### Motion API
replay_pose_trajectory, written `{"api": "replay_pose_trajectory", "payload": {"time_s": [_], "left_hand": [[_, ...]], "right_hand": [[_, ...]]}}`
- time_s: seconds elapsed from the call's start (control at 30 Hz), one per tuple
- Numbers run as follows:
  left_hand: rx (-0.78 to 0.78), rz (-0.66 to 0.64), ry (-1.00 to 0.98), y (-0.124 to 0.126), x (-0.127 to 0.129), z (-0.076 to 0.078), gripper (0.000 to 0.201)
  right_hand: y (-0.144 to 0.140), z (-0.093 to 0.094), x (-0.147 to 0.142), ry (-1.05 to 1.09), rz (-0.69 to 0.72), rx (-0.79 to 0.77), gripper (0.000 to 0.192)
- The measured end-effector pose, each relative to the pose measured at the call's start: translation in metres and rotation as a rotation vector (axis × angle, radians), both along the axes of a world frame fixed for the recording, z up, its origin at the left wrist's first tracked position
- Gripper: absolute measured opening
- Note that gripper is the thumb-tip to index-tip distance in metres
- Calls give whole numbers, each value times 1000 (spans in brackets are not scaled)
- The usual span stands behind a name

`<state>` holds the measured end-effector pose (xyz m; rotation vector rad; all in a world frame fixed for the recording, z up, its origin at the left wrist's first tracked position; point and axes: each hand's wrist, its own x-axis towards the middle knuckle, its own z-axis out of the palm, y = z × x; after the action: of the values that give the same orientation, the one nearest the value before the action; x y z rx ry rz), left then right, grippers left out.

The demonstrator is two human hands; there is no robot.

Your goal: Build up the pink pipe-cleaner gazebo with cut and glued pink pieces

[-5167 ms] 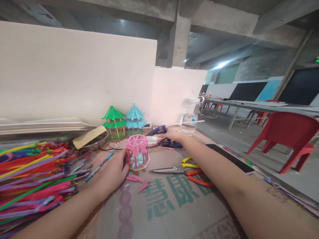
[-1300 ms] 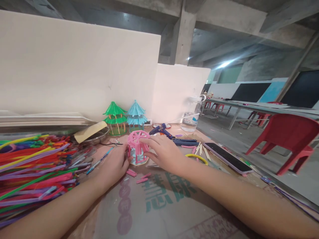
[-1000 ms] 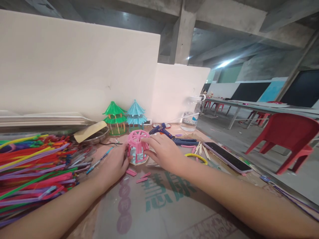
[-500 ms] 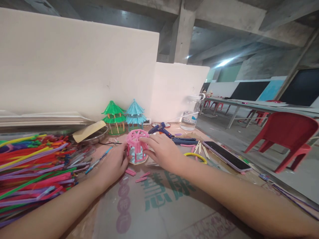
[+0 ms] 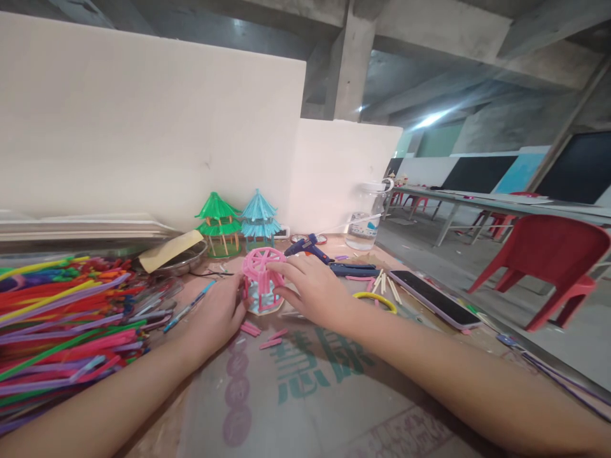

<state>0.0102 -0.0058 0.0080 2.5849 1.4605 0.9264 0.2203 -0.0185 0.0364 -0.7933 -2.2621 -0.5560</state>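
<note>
Change: since half a second ago I see almost nothing shifted; both hands stay put.
Left hand (image 5: 217,316): fingertips steadying the pink straw pavilion (image 5: 261,280).
Right hand (image 5: 312,289): fingers pinching its rim.
Pavilion: mid-table (image 5: 334,407), before the glue gun (image 5: 308,247).

Dim hall, ceiling lamp glare right, wide-angle edge distortion, soft focus

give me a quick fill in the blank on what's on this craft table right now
1. Both hands, left hand and right hand, touch the small ____ straw pavilion model.
2. Beside the green straw pavilion stands a ____ one.
3. The black smartphone lies ____ up.

Missing: pink; blue; screen
</note>
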Motion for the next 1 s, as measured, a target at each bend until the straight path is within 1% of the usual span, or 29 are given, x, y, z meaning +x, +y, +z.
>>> {"api": "replay_pose_trajectory", "payload": {"time_s": [0.13,0.3,0.4,0.73,0.87,1.0], "left_hand": [[-2,-6,6,-1,0,1,17],[1,-10,1,0,-1,-1,19],[3,-17,-17,1,-1,-2,20],[-5,-27,-9,2,0,-2,21],[-9,-26,-2,2,-1,-2,22],[-11,-21,-8,1,-1,-3,21]], "right_hand": [[0,0,0,-6,-12,6,26],[1,-1,1,-29,-13,28,31],[1,-2,1,-32,-17,32,27],[1,0,0,-28,-40,-12,26],[0,-1,0,-2,-12,-32,30],[-3,1,-2,76,35,-45,41]]}}
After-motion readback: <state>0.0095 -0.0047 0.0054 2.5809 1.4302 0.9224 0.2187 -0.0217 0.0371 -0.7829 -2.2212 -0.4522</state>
